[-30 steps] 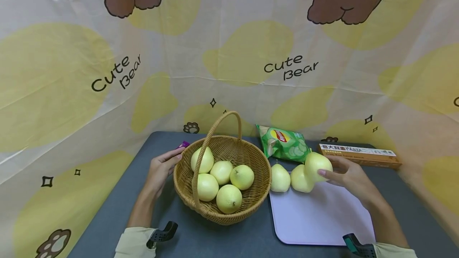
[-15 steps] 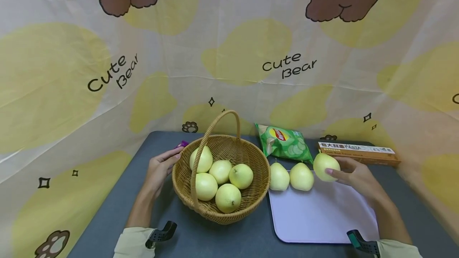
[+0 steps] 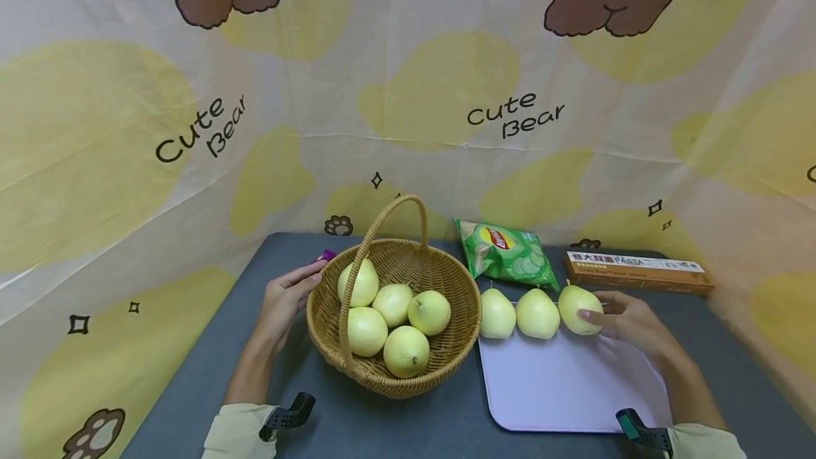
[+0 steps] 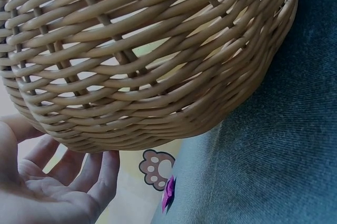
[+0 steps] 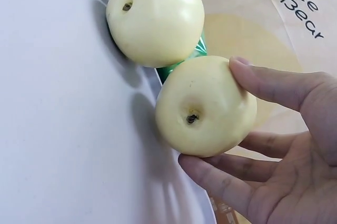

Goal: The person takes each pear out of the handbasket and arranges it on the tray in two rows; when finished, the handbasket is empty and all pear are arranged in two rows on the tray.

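Observation:
In the head view, my right hand (image 3: 631, 321) grips a pale yellow-green pear (image 3: 578, 309) at the back of a lilac board (image 3: 574, 388). Thumb and fingers lie on opposite sides of this pear (image 5: 205, 105) in the right wrist view. Left of it two more pears, a middle one (image 3: 537, 314) and a left one (image 3: 497, 314), complete a row. My left hand (image 3: 288, 303) rests against the left outside of a wicker basket (image 3: 468, 331) with several pears inside. Its loosely bent fingers (image 4: 108, 174) touch the woven wall in the left wrist view.
A green chip bag (image 3: 506, 255) lies behind the row of pears. To its right is an orange-brown pasta box (image 3: 637, 275). A small purple wrapper (image 3: 325, 256) shows behind the basket's left rim. A printed cloth (image 3: 408, 91) hangs at the table's (image 3: 357, 423) back.
My right hand has moved right and then down with its pear, which now stands upright at the right end of the row. The left hand stays at the basket.

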Tool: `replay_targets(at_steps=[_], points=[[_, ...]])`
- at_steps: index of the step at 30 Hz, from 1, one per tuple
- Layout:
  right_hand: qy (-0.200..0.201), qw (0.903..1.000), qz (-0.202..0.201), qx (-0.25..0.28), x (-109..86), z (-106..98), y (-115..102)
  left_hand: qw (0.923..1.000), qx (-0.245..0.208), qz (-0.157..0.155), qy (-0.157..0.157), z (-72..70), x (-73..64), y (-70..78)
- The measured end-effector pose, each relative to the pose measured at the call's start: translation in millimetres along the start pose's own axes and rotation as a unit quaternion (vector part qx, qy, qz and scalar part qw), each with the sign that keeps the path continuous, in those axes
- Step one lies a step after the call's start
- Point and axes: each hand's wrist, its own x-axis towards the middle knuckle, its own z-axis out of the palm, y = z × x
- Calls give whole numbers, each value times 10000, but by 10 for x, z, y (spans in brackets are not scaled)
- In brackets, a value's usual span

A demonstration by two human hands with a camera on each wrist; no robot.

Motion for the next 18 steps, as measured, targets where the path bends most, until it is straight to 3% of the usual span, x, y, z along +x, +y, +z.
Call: replay_targets(at_steps=[18], points=[[-201,9992,-178,303,15,43,103,10000,-13,51,-52,4,-1,-2]])
